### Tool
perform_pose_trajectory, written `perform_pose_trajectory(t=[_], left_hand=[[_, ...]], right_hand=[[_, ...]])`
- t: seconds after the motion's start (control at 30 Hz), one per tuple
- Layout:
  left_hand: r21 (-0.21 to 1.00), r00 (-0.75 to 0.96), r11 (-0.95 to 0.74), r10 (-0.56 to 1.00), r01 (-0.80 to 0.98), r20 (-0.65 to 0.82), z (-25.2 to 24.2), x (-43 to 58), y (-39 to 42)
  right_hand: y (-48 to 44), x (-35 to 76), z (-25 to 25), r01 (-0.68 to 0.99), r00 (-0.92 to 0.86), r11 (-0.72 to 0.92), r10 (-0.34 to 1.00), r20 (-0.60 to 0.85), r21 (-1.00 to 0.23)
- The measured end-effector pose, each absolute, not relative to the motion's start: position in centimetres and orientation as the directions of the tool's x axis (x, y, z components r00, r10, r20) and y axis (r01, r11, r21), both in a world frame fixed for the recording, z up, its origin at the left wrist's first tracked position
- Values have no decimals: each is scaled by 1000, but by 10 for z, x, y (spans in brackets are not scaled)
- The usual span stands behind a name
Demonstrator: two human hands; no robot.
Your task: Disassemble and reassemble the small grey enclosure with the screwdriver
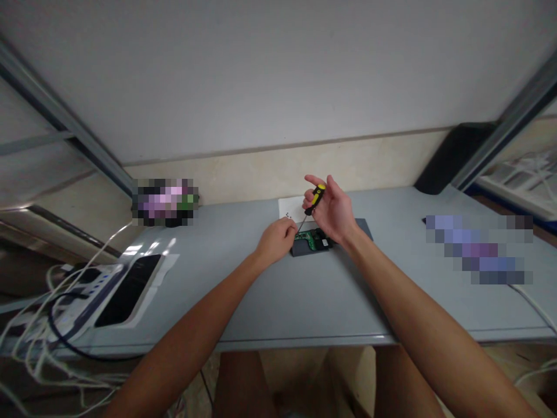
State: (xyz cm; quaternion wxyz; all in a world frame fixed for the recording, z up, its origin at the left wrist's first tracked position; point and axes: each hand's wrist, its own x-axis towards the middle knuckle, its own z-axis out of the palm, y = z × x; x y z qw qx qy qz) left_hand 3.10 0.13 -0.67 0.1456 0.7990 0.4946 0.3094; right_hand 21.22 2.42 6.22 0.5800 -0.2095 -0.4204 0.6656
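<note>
A screwdriver (319, 194) with a black and yellow handle leans in my right hand (339, 212), its fingers partly curled around it and the index finger extended. Its thin shaft slants down to the left end of a green circuit board (311, 237). That board sits in a dark grey casing (302, 251), which lies on the table. Bent and pressed together, the fingers of my left hand (277, 239) are at the casing's left end, beside the screwdriver tip. What they pinch, if anything, is hidden. Behind the casing, small dark bits lie on white paper (287, 208).
On the grey table (261, 307), a black phone-like slab (129, 290) lies at left beside a power strip (93, 296) and tangled white cables (39, 348). Blurred-out items stand at back left and right. A dark cylinder (448, 157) leans in the back right corner.
</note>
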Motion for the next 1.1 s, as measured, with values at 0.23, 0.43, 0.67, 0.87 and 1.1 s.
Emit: perform_pose_trajectory(t=[0.23, 0.43, 0.67, 0.87, 1.1], left_hand=[[553, 316, -461, 885, 694, 341, -7, 31, 2], [557, 315, -456, 888, 694, 335, -6, 31, 1], [537, 315, -456, 887, 710, 337, -7, 31, 2], [546, 321, -467, 882, 696, 346, -9, 30, 4], [560, 320, -468, 882, 684, 346, -9, 30, 4]], right_hand=[[23, 214, 60, -637, -198, 10, 964, 176, -771], [25, 215, 59, -563, -185, 43, 967, 176, -825], [21, 213, 62, -619, -256, 33, 936, 241, -785], [25, 215, 60, -642, -246, 26, 939, 239, -766], [27, 209, 56, -537, -134, 119, 966, 223, -835]])
